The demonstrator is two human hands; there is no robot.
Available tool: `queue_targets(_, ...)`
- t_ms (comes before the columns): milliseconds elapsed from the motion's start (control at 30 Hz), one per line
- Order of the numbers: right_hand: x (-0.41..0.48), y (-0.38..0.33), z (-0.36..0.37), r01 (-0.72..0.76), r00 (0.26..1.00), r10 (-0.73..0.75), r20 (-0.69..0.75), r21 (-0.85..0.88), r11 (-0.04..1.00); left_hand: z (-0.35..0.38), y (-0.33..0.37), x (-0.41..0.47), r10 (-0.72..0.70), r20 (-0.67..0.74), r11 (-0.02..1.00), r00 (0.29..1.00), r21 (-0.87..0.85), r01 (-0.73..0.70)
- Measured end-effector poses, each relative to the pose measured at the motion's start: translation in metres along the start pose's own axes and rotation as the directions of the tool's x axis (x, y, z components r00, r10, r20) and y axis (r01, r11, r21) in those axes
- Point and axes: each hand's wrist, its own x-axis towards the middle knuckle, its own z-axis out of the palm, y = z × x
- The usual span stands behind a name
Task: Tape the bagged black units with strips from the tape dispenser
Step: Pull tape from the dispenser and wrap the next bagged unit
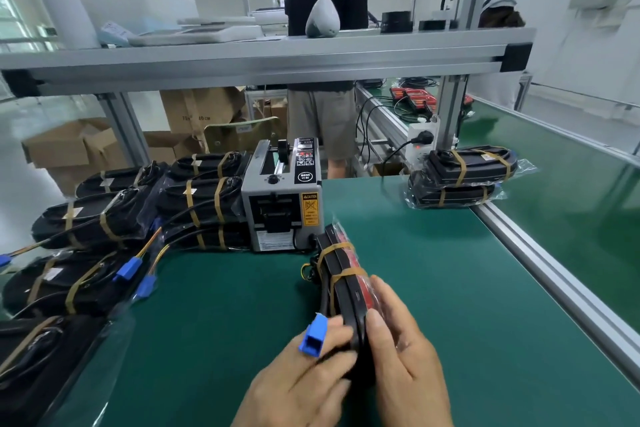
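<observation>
The bagged unit (pixel 341 267) stands on its long edge on the green bench (pixel 450 288), its far end just in front of the tape dispenser (pixel 282 211) and its near end clasped between both hands. The left hand (pixel 304 381) grips the left face with its fingers (pixel 334 334) curled in against it, though they are blurred. The right hand (pixel 405 357) pinches the other side, thumb on the top edge and fingers laid along the red face. Two tan tape bands (pixel 337 250) cross the unit, and a blue plug (pixel 313 336) on its lead sticks up beside the left hand. The step in hand looks like squaring the unit up for a strip. To do it well, one hand should keep the bag pulled snug and the lead tucked against the body, so nothing loose gets caught under the tape. The other can then reach the short way to the dispenser's mouth. Whether a cut strip waits there cannot be told. Any new strip should go on flat and tight, clear of the plug. Finished taped units (pixel 104 218) lie stacked to the left of the dispenser, and two more (pixel 460 177) sit well apart at the right.
</observation>
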Motion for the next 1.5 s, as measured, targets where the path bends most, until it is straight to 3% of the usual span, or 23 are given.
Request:
queue_targets(33, 0.000, -0.001, 0.001, 0.012, 1.000, -0.012, -0.005, -0.013, 1.000, -0.010, 0.000, 0.002, -0.041, 0.046, 0.988, 0.998, 0.148, 0.034)
queue_targets(67, -0.001, -0.001, 0.001, 0.025, 1.000, -0.025, -0.012, -0.025, 0.999, -0.023, 0.002, 0.009, -0.082, 0.062, 0.983, 0.995, 0.170, 0.070)
queue_targets(133, -0.002, -0.001, 0.002, 0.044, 0.999, -0.045, -0.027, -0.022, 0.999, -0.044, -0.009, 0.024, -0.294, -0.275, 0.949, 0.915, -0.197, 0.246)
queue_targets(167, -0.002, 0.000, 0.002, 0.048, 0.998, -0.048, -0.033, -0.013, 0.999, -0.053, -0.016, 0.035, -0.380, -0.381, 0.915, 0.843, -0.290, 0.282)
queue_targets(200, -0.002, 0.001, 0.003, 0.049, 0.998, -0.049, -0.036, -0.004, 0.999, -0.055, -0.030, 0.050, -0.504, -0.400, 0.850, 0.766, -0.390, 0.355)
queue_targets(267, -0.003, 0.001, 0.005, 0.050, 0.998, -0.050, -0.034, 0.011, 0.999, -0.055, -0.052, 0.090, -0.762, -0.209, 0.587, 0.613, -0.623, 0.517)
queue_targets(367, -0.002, 0.001, 0.006, 0.057, 0.998, -0.056, -0.031, 0.022, 0.998, -0.052, -0.072, 0.144, -0.910, 0.081, 0.185, 0.406, -0.798, 0.573)
queue_targets(467, 0.001, 0.002, 0.003, 0.054, 0.998, -0.054, -0.021, 0.038, 0.998, -0.046, -0.091, 0.168, -0.927, 0.226, -0.019, 0.299, -0.824, 0.567)
queue_targets(700, 0.002, 0.007, 0.003, 0.067, 0.997, -0.064, -0.031, 0.070, 0.995, -0.033, -0.105, 0.188, -0.947, 0.262, -0.134, 0.184, -0.847, 0.515)
queue_targets(833, 0.002, 0.009, 0.004, 0.046, 0.998, -0.044, -0.034, 0.084, 0.995, -0.028, -0.106, 0.196, -0.968, 0.213, -0.138, 0.132, -0.892, 0.431)
queue_targets(933, 0.002, 0.009, 0.004, 0.033, 0.999, -0.030, -0.038, 0.090, 0.995, -0.024, -0.099, 0.193, -0.991, 0.096, -0.053, 0.090, -0.919, 0.390)
queue_targets(1000, 0.003, 0.010, 0.004, 0.024, 0.999, -0.020, -0.041, 0.092, 0.995, -0.023, -0.089, 0.187, -0.991, 0.015, 0.038, 0.133, -0.919, 0.391)
queue_targets(1067, 0.004, 0.012, 0.004, 0.024, 0.999, -0.020, -0.043, 0.093, 0.995, -0.027, -0.075, 0.174, -0.970, -0.011, 0.114, 0.242, -0.904, 0.413)
queue_targets(1167, 0.005, 0.013, 0.006, 0.024, 0.999, -0.020, -0.038, 0.089, 0.996, -0.041, -0.046, 0.145, -0.851, 0.024, 0.268, 0.524, -0.838, 0.474)
queue_targets(1233, 0.006, 0.015, 0.006, 0.022, 0.999, -0.020, -0.026, 0.091, 0.996, -0.050, -0.022, 0.123, -0.686, 0.129, 0.393, 0.717, -0.763, 0.513)
queue_targets(1267, 0.006, 0.015, 0.005, 0.023, 1.000, -0.022, -0.018, 0.091, 0.996, -0.054, -0.010, 0.114, -0.602, 0.206, 0.436, 0.771, -0.725, 0.534)
queue_targets(1367, 0.004, 0.014, 0.003, 0.047, 0.999, -0.046, -0.008, 0.073, 0.996, -0.060, 0.015, 0.100, -0.436, 0.404, 0.514, 0.804, -0.621, 0.591)
queue_targets(1500, 0.003, 0.014, 0.000, 0.057, 0.998, -0.059, 0.022, 0.066, 0.996, -0.059, 0.022, 0.100, -0.407, 0.462, 0.617, 0.788, -0.498, 0.610)
